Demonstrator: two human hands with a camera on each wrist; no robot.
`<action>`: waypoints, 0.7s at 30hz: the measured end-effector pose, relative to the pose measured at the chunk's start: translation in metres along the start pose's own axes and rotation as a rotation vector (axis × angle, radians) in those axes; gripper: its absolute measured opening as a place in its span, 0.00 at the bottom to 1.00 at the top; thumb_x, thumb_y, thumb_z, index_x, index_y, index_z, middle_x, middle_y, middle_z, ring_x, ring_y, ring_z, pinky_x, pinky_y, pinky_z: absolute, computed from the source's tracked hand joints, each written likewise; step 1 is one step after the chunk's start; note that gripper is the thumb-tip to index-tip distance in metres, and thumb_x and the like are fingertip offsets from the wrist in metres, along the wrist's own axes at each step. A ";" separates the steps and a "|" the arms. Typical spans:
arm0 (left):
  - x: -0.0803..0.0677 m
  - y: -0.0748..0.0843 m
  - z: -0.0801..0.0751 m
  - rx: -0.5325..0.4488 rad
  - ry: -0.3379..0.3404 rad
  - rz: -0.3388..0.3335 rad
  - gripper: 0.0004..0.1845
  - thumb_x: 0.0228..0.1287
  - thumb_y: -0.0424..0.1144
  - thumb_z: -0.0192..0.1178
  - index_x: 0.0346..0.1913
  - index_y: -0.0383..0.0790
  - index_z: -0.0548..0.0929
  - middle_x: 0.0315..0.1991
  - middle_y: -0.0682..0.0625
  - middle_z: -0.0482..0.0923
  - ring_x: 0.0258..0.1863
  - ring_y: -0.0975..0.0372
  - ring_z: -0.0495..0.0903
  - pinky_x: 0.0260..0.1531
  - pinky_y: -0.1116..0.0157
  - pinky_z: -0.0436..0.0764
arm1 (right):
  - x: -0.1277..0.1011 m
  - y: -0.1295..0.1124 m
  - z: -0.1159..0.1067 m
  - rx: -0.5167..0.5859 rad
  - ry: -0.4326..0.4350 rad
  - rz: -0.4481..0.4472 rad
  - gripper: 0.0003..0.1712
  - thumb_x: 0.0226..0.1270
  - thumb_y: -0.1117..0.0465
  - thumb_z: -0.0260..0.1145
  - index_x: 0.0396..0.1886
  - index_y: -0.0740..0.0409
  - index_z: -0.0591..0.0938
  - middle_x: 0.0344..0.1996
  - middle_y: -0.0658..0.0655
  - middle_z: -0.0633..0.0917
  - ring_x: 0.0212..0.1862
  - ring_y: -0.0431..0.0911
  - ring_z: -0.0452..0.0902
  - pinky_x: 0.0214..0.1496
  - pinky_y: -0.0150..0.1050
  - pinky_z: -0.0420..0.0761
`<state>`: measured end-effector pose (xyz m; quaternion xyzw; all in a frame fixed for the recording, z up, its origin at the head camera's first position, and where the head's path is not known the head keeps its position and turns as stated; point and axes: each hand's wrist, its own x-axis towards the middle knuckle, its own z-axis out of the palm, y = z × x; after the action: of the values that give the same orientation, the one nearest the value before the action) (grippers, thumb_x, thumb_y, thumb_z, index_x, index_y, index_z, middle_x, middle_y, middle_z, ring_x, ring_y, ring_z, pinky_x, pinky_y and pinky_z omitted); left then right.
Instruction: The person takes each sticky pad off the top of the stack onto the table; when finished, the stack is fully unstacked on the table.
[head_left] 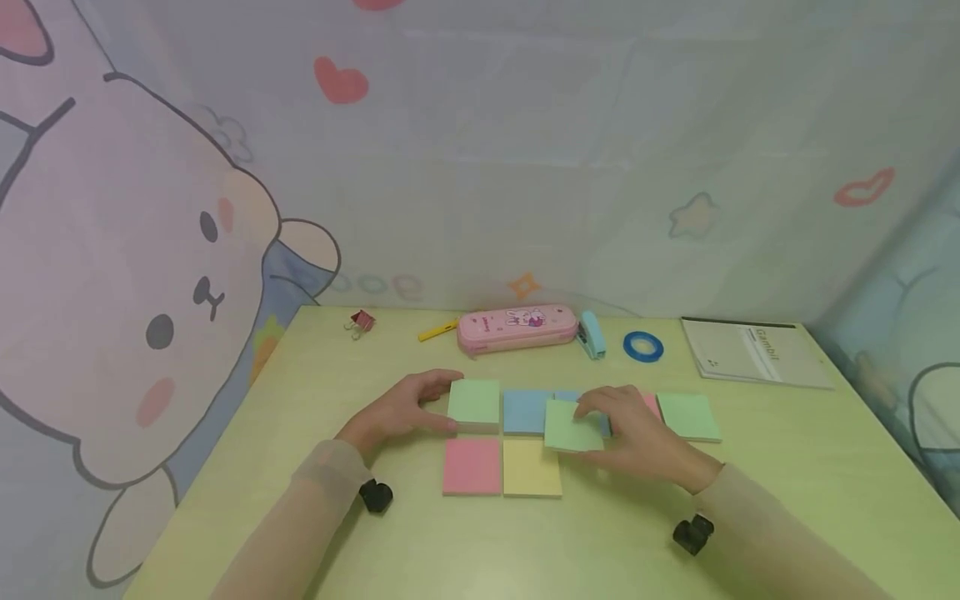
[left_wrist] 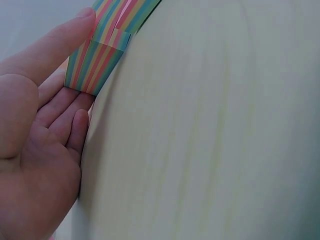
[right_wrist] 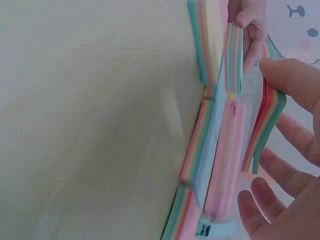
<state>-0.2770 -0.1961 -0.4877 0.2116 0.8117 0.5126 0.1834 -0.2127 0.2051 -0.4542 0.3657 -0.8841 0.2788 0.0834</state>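
Head view shows my right hand (head_left: pixel 637 433) pinching a light, floppy green sticky-note pad (head_left: pixel 572 425) by its edges above the blue pad (head_left: pixel 527 411), while my left hand (head_left: pixel 401 408) steadies another green pad (head_left: pixel 474 402) on the table (head_left: pixel 787 467).

Seven sticky-note pads: three green (head_left: pixel 474 401) (head_left: pixel 572 426) (head_left: pixel 688 417), two pink (head_left: pixel 472 466) (head_left: pixel 651 404), one blue (head_left: pixel 527 411), one yellow (head_left: pixel 532 467). One pink pencil case (head_left: pixel 517 327), one blue stapler (head_left: pixel 592 334), one roll of blue tape (head_left: pixel 642 346), one red binder clip (head_left: pixel 362 322), one yellow pen (head_left: pixel 438 331), one grey booklet (head_left: pixel 753 353), two hands (head_left: pixel 401 409) (head_left: pixel 637 433)
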 end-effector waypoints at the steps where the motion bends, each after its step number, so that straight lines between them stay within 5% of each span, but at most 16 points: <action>1: 0.000 0.000 0.000 0.001 0.001 0.001 0.45 0.58 0.41 0.80 0.78 0.45 0.70 0.77 0.47 0.69 0.78 0.47 0.65 0.78 0.48 0.62 | -0.005 0.001 -0.001 -0.004 0.007 -0.015 0.24 0.53 0.55 0.86 0.47 0.49 0.84 0.52 0.49 0.86 0.56 0.51 0.79 0.64 0.52 0.67; 11: 0.000 0.001 0.000 0.008 -0.001 0.003 0.45 0.58 0.41 0.80 0.78 0.46 0.70 0.77 0.47 0.69 0.78 0.46 0.65 0.78 0.48 0.62 | -0.043 0.002 -0.011 -0.006 -0.079 0.026 0.22 0.51 0.55 0.86 0.43 0.44 0.84 0.56 0.54 0.84 0.60 0.52 0.76 0.65 0.65 0.70; 21: -0.001 0.002 0.000 -0.002 0.001 -0.008 0.46 0.58 0.41 0.81 0.78 0.45 0.70 0.77 0.47 0.68 0.78 0.46 0.65 0.79 0.47 0.62 | -0.053 -0.001 -0.002 -0.017 -0.152 0.055 0.17 0.58 0.49 0.83 0.44 0.41 0.86 0.60 0.56 0.83 0.61 0.56 0.77 0.61 0.59 0.78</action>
<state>-0.2763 -0.1957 -0.4855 0.2079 0.8120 0.5130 0.1852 -0.1740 0.2376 -0.4708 0.3607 -0.8999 0.2450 0.0115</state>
